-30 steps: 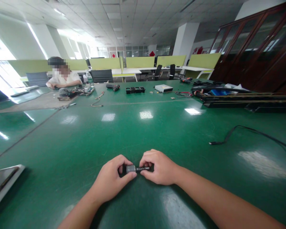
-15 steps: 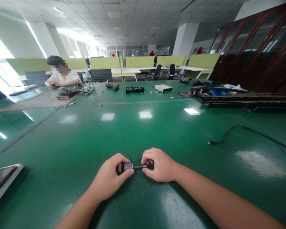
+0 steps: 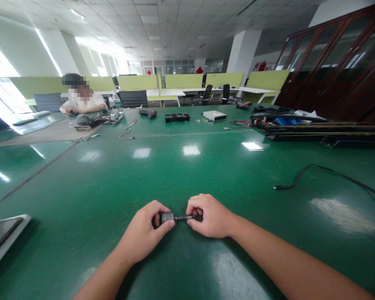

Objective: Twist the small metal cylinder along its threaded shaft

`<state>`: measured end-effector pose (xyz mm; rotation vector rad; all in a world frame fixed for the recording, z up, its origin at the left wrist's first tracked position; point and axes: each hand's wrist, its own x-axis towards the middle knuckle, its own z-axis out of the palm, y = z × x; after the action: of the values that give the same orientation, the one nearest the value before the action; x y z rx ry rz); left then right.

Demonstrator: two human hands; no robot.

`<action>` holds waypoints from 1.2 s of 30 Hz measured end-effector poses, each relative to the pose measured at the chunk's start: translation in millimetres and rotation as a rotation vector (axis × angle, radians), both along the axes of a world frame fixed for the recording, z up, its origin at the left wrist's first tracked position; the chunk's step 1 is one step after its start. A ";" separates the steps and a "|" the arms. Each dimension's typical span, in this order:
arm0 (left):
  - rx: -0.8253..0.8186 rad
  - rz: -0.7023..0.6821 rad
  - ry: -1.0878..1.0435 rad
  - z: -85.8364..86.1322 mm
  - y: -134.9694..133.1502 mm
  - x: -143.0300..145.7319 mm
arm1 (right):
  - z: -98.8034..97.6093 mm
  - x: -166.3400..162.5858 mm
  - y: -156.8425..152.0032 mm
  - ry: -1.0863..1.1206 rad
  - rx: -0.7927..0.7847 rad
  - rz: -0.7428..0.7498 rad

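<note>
A small grey metal cylinder (image 3: 167, 217) with a thin dark shaft (image 3: 183, 217) sticking out of its right end is held just above the green table (image 3: 187, 166). My left hand (image 3: 145, 233) pinches the cylinder between thumb and fingers. My right hand (image 3: 209, 216) is closed on the far end of the shaft. Both hands rest low over the table's near edge, almost touching each other.
A black cable (image 3: 318, 175) lies to the right. A white-framed tablet (image 3: 3, 239) sits at the near left edge. Far across the table are a seated person (image 3: 81, 100), a drill (image 3: 148, 113), a black tray (image 3: 177, 118), a white box (image 3: 214, 115) and long dark rails (image 3: 325, 131).
The hands have drawn slightly apart, so more of the dark shaft shows between them. The cylinder has shifted a little to the left with my left hand.
</note>
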<state>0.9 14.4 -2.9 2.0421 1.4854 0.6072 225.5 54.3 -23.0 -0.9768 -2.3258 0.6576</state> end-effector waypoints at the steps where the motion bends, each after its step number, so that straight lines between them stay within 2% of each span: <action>1: -0.002 0.002 -0.001 0.0 0.2 0.0 | 0.3 0.6 0.5 -0.002 -0.001 -0.007; 10: -0.009 0.013 -0.005 0.3 -0.5 -0.6 | 3.0 11.2 8.3 0.011 -0.012 -0.077; 24: -0.003 -0.008 -0.001 -2.2 1.3 -1.6 | 1.5 7.5 5.0 0.000 0.027 0.034; 30: 0.002 0.001 0.002 -1.6 1.5 -0.4 | 0.0 7.1 4.0 0.008 0.013 0.035; 36: 0.026 -0.017 -0.002 -3.4 0.8 -1.4 | 3.2 0.8 -2.8 0.102 -0.061 0.167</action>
<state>-0.5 15.2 -6.4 2.0712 1.4647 0.6249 226.3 51.5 -19.9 -0.7612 -2.3253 0.8290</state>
